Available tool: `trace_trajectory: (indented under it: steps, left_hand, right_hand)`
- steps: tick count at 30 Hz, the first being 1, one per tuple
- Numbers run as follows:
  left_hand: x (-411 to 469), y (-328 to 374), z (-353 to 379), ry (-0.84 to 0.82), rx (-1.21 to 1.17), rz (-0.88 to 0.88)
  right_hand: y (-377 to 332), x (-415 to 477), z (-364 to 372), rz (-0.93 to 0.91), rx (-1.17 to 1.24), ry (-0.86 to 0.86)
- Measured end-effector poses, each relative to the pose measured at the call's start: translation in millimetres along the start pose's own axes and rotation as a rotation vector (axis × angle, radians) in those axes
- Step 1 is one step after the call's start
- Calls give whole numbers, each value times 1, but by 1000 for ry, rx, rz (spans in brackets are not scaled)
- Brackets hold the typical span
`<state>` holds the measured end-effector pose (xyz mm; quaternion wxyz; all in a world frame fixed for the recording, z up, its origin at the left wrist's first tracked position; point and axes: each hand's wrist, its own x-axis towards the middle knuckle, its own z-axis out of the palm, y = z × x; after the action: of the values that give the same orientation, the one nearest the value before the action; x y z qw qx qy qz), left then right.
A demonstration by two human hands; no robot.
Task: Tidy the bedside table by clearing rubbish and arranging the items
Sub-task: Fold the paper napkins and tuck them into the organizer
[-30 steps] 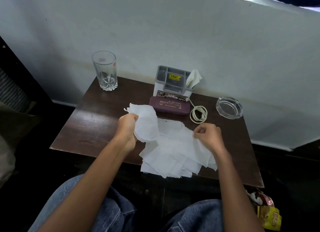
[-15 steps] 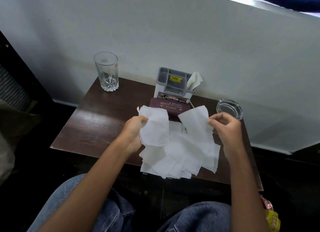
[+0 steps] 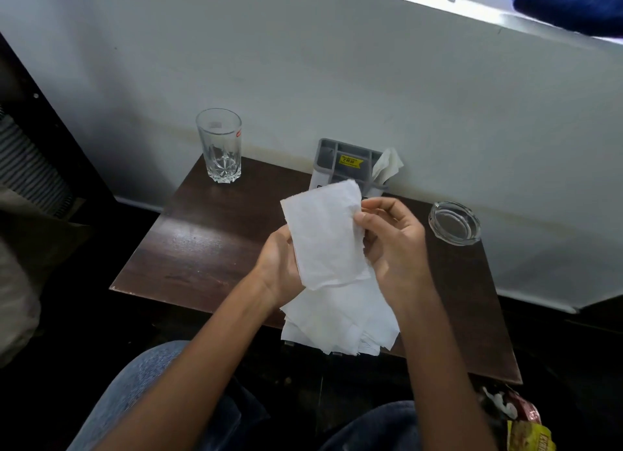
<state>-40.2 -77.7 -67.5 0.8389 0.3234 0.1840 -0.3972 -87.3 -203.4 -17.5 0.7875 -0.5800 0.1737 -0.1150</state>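
Note:
Over the dark wooden bedside table (image 3: pixel 202 245) I hold a strip of white tissue paper (image 3: pixel 323 235) folded over on itself. My left hand (image 3: pixel 279 268) grips it from behind and below. My right hand (image 3: pixel 391 245) pinches its right edge near the top. More tissue (image 3: pixel 340 322) hangs down over the table's front edge. Behind the tissue stands a grey and white organiser (image 3: pixel 347 164) with a tissue piece (image 3: pixel 387 165) stuck in its right slot. The tissue hides the items in front of the organiser.
An empty cut-glass tumbler (image 3: pixel 220 147) stands at the back left corner. A glass ashtray (image 3: pixel 455 223) sits at the right, close to the wall. Crumpled wrappers (image 3: pixel 519 423) lie on the floor at lower right. My knees in jeans are below the table's front edge.
My hands have come together, and the two raised tissue ends now lie one over the other. The right hand moved left towards the left hand.

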Motion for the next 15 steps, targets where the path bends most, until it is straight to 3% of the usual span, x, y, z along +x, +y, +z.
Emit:
trace_trajectory:
  steps: [5,15]
  left_hand:
    - [2,-2,-1,-17,52,95]
    - [0,-4,4,49,87,95]
  right_hand:
    - [21,8,-3,-9,-233,226]
    - [30,12,-5,-86,-461,238]
